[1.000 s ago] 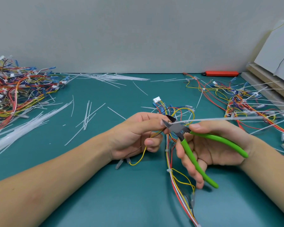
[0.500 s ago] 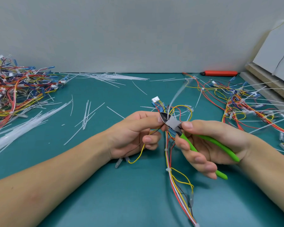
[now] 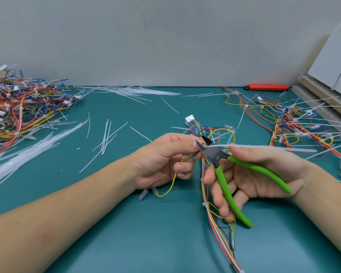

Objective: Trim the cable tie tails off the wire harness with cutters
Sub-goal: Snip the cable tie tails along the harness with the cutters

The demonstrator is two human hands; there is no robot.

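Observation:
My left hand [image 3: 163,158] pinches a wire harness [image 3: 209,198] of red, yellow and white wires at mid-table; the wires trail down toward me. My right hand [image 3: 250,174] holds green-handled cutters [image 3: 224,174]. Their dark jaws stand apart around the base of a white cable tie tail [image 3: 264,148], right beside my left thumb. The tail sticks out to the right over my right hand. A white connector [image 3: 189,118] of the harness lies just beyond my hands.
A heap of harnesses [image 3: 18,107] fills the far left. More harnesses with long tails [image 3: 295,123] lie at the right. Cut white tails [image 3: 106,138] litter the green mat. An orange knife [image 3: 268,87] lies by the wall, and boards [image 3: 327,91] lean at the far right.
Half a second ago the cutter handles were squeezed together and a tail was blurred in motion above the jaws. Now the handles are spread, with the jaws apart around a tail pointing right.

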